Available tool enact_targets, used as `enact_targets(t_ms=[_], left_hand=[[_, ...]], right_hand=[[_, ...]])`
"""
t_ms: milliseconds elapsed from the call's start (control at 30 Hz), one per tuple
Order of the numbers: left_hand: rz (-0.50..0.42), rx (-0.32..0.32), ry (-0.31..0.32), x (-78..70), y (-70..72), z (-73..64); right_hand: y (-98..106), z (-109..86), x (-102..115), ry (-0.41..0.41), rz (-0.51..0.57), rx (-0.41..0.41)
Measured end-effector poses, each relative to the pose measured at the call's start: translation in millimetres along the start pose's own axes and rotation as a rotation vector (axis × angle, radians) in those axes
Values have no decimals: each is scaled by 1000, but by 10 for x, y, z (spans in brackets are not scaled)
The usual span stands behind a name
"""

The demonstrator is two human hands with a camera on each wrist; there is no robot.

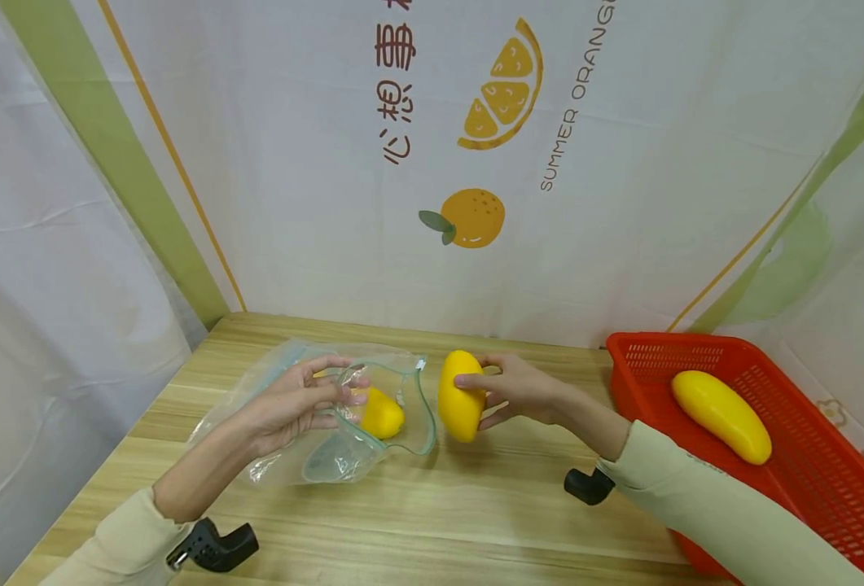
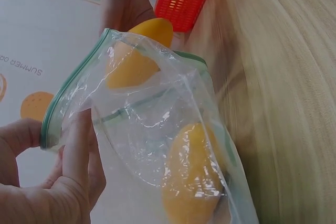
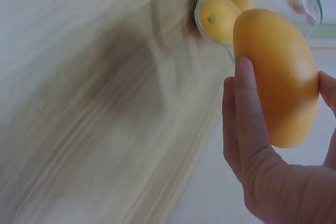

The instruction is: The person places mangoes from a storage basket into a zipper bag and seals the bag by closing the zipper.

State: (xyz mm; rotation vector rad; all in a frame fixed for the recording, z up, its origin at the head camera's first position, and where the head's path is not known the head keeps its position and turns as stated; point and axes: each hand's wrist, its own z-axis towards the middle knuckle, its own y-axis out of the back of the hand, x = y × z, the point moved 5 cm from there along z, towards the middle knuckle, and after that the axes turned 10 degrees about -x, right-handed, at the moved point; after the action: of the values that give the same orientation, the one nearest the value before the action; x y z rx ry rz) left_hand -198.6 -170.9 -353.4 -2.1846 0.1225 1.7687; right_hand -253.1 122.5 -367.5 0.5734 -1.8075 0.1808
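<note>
In the head view, the left hand (image 1: 285,407) pinches the rim of a clear bag (image 1: 329,464) that lies on the wooden table (image 1: 432,529), its green-edged mouth spread toward the right hand. The right hand (image 1: 523,391) is clamped on a yellow mango (image 1: 461,411), thumb on the near side, and holds it upright just beside the bag's mouth. Yellow fruit (image 1: 383,417) shows inside the bag. At the right stands a red basket (image 1: 625,407) with a long yellow fruit (image 1: 721,415) in it; behind the table hangs a white cloth (image 1: 292,203) with orange prints. In the left wrist view, the left thumb lies outside the bag's rim and the fingers are on its other side; the mango appears at the mouth, partly seen through the plastic, with a bagged fruit lower down. In the right wrist view, thumb and fingers press the mango from opposite sides, and two fruits show in the bag beyond it: one with a green spot (image 3: 211,19), the other partly hidden behind it.
</note>
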Motion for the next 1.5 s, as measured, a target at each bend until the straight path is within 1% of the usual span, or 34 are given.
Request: enact_targets(t_ms=[167, 333, 500, 700, 1000, 1267, 1500], left_hand=[[26, -13, -4, -7, -11, 1], [25, -20, -2, -12, -21, 6], [23, -31, 3, -19, -32, 12], [17, -49, 8, -24, -44, 18], [-9, -47, 4, -19, -59, 29], [-60, -68, -3, -45, -58, 37], [-76, -81, -6, -58, -73, 35]], right_hand=[[-138, 61, -7, -3, 16, 1], [-240, 105, -7, -8, 20, -15], [-321, 114, 14, -14, 19, -30], [-404, 91, 50, -1, 23, -22], [-535, 83, 101, 33, -38, -23], [-682, 86, 170, 70, -121, -75], [-800, 67, 239, 102, -147, -120]])
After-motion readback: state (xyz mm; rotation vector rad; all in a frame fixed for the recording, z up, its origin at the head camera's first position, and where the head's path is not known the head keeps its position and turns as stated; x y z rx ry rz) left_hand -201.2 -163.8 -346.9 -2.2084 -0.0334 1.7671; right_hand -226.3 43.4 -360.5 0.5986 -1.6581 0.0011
